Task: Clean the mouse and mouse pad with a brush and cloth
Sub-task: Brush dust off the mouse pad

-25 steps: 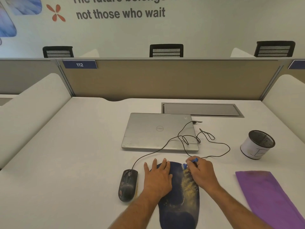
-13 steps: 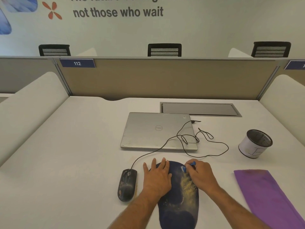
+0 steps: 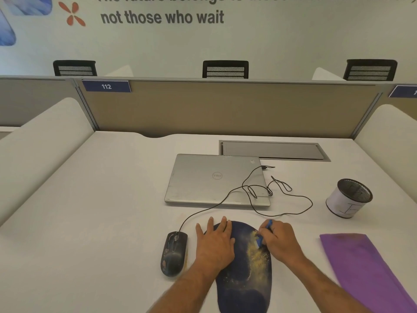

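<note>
Your mouse pad (image 3: 239, 288) is dark navy, rounded at its far end, with a streak of yellowish grit down its right half and finer specks scattered toward the near end. It lies at the near edge of the white desk (image 3: 101, 222), directly under both your hands. Your left hand (image 3: 215, 241) lies flat on the pad's far left corner, fingers straight and slightly spread, pointing away from you. Your right hand (image 3: 281, 241) sits at the pad's right edge, fingers curled tightly round a small blue brush (image 3: 262, 236) whose head touches the top of the grit streak. The two hands are apart, with bare pad between them. The black mouse (image 3: 173, 253), smudged and dusty, rests just left of your left hand, not touching it. The purple cloth (image 3: 365, 269) lies flat well to the right.
</note>
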`<state>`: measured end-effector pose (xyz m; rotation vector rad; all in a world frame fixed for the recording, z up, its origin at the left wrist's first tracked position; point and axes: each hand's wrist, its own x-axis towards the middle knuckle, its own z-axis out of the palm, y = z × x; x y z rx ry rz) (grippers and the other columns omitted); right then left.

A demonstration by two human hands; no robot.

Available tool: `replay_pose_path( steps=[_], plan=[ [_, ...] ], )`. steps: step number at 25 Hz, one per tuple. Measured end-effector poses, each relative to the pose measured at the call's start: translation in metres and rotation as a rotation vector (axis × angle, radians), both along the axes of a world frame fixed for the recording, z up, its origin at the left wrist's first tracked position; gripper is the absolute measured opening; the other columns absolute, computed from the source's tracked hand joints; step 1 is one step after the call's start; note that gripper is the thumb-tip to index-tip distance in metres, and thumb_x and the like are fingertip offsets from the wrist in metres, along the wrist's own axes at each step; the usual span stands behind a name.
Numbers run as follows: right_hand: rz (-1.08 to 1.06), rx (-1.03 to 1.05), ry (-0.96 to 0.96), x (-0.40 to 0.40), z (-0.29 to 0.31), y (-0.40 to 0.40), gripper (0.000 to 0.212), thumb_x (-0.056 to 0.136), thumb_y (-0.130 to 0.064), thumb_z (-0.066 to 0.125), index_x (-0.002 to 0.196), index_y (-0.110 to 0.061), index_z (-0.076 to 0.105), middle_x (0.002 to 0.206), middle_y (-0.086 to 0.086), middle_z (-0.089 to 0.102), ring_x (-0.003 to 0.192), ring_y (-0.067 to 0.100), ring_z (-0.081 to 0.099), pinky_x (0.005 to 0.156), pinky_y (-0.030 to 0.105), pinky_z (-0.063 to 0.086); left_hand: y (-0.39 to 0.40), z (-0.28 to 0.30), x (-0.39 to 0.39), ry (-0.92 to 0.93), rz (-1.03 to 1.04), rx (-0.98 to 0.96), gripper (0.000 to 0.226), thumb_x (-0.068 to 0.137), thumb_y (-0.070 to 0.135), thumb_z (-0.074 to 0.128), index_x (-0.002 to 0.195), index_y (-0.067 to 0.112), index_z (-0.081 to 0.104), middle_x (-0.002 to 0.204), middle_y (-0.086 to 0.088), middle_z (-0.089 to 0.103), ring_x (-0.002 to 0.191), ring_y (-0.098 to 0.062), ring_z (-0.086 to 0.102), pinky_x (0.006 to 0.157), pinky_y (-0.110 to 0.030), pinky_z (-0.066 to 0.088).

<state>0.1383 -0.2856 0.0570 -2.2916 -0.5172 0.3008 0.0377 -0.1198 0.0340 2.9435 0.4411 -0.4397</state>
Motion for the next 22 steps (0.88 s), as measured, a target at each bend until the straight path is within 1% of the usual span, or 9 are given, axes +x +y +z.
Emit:
replay_pose_path(
  steps=[3,5,8,10,13,15,17,19,22],
  plan=[
    [-0.072,0.102,-0.081,-0.0006,0.0056,0.0000,0.017,0.093,-0.018,0.056,0.081,-0.017,0.067,0.071,0.001,0.068,0.067,0.014,0.064,0.059,0.019,0.050,0.0009,-0.0002,0.0003,-0.004,0.000,0.001,0.061,0.108,0.048,0.021,0.160,0.025,0.001,0.168,0.003,0.001,0.154,-0.033,-0.002,0.118,-0.064,0.000],
    [-0.023,0.050,-0.086,-0.0021,0.0060,0.0026,0.016,0.094,-0.022,0.054,0.085,-0.019,0.067,0.074,-0.003,0.068,0.070,0.011,0.063,0.063,0.020,0.049,0.0011,-0.0004,0.0008,0.000,0.000,0.006,0.061,0.108,0.048,0.021,0.160,0.025,0.001,0.168,0.004,0.001,0.154,-0.033,-0.002,0.118,-0.064,0.001],
    [0.061,-0.064,-0.038,0.0005,0.0013,0.0001,0.021,0.092,-0.018,0.053,0.077,-0.018,0.067,0.070,0.001,0.067,0.066,0.013,0.062,0.059,0.025,0.051,0.0008,-0.0006,0.0010,0.004,-0.004,0.010,0.061,0.108,0.047,0.021,0.160,0.025,0.000,0.168,0.003,0.000,0.154,-0.033,-0.002,0.118,-0.064,0.002],
    [0.017,-0.033,-0.065,0.0044,0.0029,-0.0017,0.023,0.091,-0.015,0.054,0.070,-0.014,0.065,0.064,0.006,0.065,0.061,0.016,0.062,0.056,0.030,0.051,0.0012,-0.0007,0.0009,0.003,-0.004,0.009,0.061,0.108,0.048,0.021,0.160,0.025,0.000,0.168,0.003,0.000,0.154,-0.033,-0.002,0.118,-0.064,0.002],
    [-0.060,0.047,-0.099,0.0030,0.0090,0.0013,0.017,0.094,-0.020,0.055,0.080,-0.018,0.065,0.070,0.002,0.068,0.065,0.015,0.063,0.057,0.021,0.050,0.0015,-0.0014,0.0010,0.006,-0.007,0.007,0.061,0.108,0.048,0.021,0.160,0.025,0.000,0.168,0.003,0.000,0.154,-0.033,-0.002,0.118,-0.064,0.002],
    [0.001,-0.029,-0.074,0.0016,0.0069,0.0020,0.015,0.094,-0.023,0.054,0.084,-0.021,0.065,0.076,-0.001,0.068,0.069,0.012,0.062,0.060,0.014,0.045,0.0016,-0.0014,0.0013,0.011,-0.007,0.008,0.061,0.108,0.048,0.021,0.160,0.025,0.000,0.168,0.003,0.000,0.154,-0.033,-0.002,0.118,-0.064,0.002],
    [0.046,-0.091,-0.044,0.0031,0.0034,-0.0019,0.019,0.093,-0.019,0.054,0.078,-0.018,0.065,0.072,0.001,0.067,0.067,0.013,0.062,0.057,0.016,0.047,0.0016,-0.0021,0.0014,0.011,-0.006,0.005,0.061,0.108,0.049,0.021,0.160,0.025,0.000,0.168,0.003,0.000,0.154,-0.033,-0.002,0.118,-0.064,0.002],
    [0.002,-0.051,-0.051,0.0064,0.0034,-0.0054,0.022,0.092,-0.015,0.054,0.072,-0.014,0.064,0.067,0.005,0.065,0.062,0.016,0.062,0.056,0.025,0.052,0.0021,-0.0024,0.0009,0.009,-0.004,0.002,0.062,0.108,0.049,0.021,0.160,0.025,0.000,0.168,0.003,0.000,0.154,-0.033,-0.002,0.118,-0.064,0.002],
    [-0.050,0.041,-0.099,0.0047,0.0103,-0.0041,0.015,0.094,-0.019,0.055,0.083,-0.017,0.066,0.072,0.003,0.068,0.067,0.017,0.063,0.059,0.018,0.049,0.0024,-0.0020,0.0015,0.004,-0.006,-0.003,0.061,0.108,0.048,0.021,0.160,0.025,0.000,0.168,0.003,0.000,0.154,-0.033,-0.002,0.118,-0.063,0.003]
  ],
)
